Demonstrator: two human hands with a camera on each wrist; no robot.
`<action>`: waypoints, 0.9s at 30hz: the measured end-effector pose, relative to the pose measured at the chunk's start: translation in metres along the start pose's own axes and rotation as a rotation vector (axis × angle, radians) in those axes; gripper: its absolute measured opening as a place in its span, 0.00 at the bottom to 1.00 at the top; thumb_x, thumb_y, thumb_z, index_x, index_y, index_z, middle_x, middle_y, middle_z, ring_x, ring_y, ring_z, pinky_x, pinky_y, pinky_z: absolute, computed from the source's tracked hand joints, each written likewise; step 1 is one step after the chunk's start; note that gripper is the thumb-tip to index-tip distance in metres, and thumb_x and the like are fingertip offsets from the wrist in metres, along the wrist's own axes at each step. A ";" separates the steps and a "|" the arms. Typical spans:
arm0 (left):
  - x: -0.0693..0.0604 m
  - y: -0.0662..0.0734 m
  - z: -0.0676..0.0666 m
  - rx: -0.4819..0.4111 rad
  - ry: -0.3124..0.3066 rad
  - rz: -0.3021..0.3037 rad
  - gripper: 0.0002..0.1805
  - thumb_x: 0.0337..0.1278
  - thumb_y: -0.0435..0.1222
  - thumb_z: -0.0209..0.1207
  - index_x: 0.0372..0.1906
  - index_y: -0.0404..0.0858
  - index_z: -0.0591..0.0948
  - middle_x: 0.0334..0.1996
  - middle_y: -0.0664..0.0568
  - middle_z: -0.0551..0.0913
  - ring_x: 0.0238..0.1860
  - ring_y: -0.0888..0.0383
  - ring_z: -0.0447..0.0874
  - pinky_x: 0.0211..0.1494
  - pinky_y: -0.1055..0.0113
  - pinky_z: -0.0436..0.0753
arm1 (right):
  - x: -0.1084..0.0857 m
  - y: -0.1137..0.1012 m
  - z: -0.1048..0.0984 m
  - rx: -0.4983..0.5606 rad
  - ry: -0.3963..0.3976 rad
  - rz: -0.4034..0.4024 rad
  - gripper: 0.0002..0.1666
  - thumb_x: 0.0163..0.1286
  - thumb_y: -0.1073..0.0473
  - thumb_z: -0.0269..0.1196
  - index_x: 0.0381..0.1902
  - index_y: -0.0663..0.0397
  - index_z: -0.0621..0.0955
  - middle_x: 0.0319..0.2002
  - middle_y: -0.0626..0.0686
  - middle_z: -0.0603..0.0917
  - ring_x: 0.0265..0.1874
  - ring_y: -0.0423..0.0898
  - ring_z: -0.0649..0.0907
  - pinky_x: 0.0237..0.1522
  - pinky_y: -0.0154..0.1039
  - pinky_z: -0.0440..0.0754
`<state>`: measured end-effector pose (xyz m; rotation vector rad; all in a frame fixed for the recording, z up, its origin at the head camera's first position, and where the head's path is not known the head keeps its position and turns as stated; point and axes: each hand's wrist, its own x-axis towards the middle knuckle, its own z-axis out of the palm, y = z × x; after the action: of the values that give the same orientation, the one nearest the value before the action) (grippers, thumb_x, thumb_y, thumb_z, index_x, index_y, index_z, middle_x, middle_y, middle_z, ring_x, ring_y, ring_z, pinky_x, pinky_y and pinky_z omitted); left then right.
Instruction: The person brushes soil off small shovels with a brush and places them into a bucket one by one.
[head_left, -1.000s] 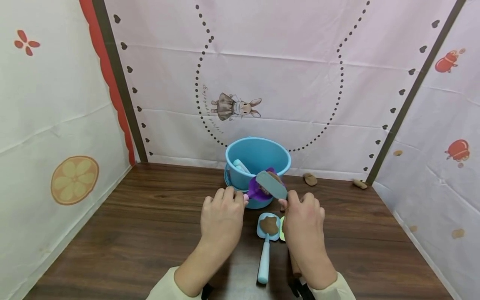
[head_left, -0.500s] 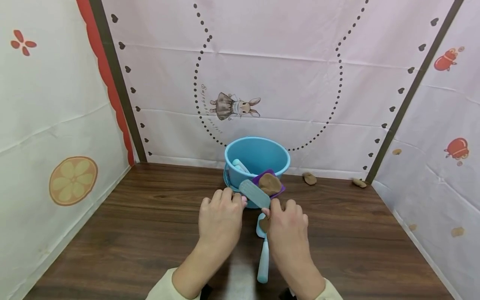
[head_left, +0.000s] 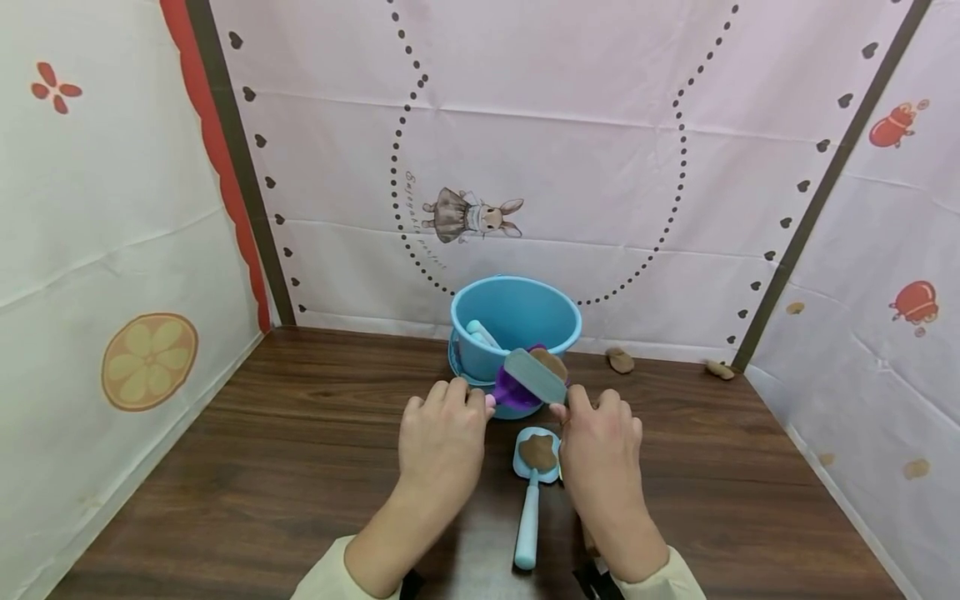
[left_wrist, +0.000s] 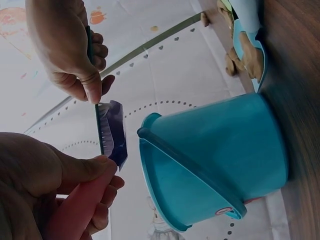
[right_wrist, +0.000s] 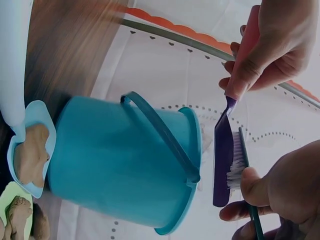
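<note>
My left hand (head_left: 442, 446) grips the pink handle (right_wrist: 246, 52) of a purple toy shovel (head_left: 512, 392), held up in front of the blue bucket (head_left: 517, 310). A brown lump (head_left: 553, 363) shows on the shovel's blade, partly covered by a small grey-blue brush (head_left: 534, 375). My right hand (head_left: 603, 458) pinches that brush at its near end. In the right wrist view its white bristles (right_wrist: 237, 162) face the blade and appear to touch it. Below the bucket, a light-blue toy shovel (head_left: 527, 521) lies on the table bearing a brown star-like lump (head_left: 537, 452).
A light-blue handle (head_left: 482, 333) sticks up inside the bucket. A yellow-green shovel (right_wrist: 11, 190) with brown lumps lies mostly hidden below my right hand. Brown pieces (head_left: 620, 359) lie along the back edge of the wooden table (head_left: 315, 417). Printed cloth walls surround three sides.
The brush went left and nearer me, uncovering the brown lump, then came back right over the purple blade. My left hand and the shovel hardly moved.
</note>
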<state>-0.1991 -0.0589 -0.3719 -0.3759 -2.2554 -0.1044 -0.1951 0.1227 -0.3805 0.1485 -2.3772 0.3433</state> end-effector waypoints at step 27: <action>0.000 -0.005 0.004 -0.049 -0.037 0.000 0.14 0.67 0.45 0.64 0.32 0.38 0.87 0.29 0.49 0.81 0.29 0.52 0.76 0.24 0.61 0.69 | -0.004 -0.009 0.002 -0.076 -0.031 -0.011 0.17 0.70 0.50 0.65 0.39 0.60 0.79 0.23 0.56 0.65 0.21 0.51 0.65 0.24 0.43 0.63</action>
<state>-0.2038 -0.0625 -0.3745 -0.4074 -2.2930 -0.1539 -0.1917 0.1135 -0.3833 0.1321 -2.4148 0.2464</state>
